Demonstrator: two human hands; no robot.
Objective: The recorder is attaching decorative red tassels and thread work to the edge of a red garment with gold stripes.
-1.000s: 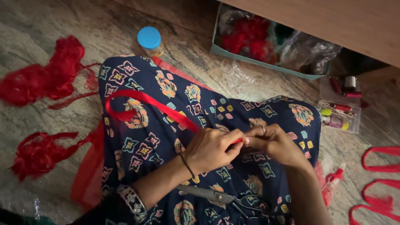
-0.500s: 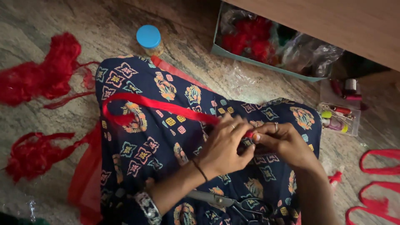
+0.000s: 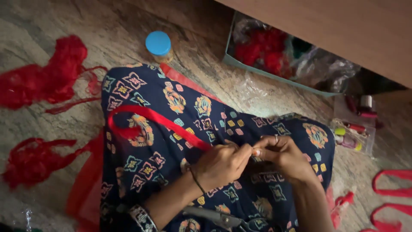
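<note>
1. Head view: left hand (image 3: 221, 165) and right hand (image 3: 285, 157) meeting fingertip to fingertip, both pinched closed on end of red ribbon (image 3: 165, 124).
2. Ribbon looping leftward across patterned blue fabric (image 3: 171, 96) on lap.
3. Scissors (image 3: 219, 218) lying below; blue-lidded jar (image 3: 159, 45) on floor beyond.

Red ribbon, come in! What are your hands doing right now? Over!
Left hand and right hand pinched together over the lap, fingertips meeting. Red ribbon runs from left hand, looping across patterned cloth. Scissors lie below the forearms, nothing blocking.
</note>
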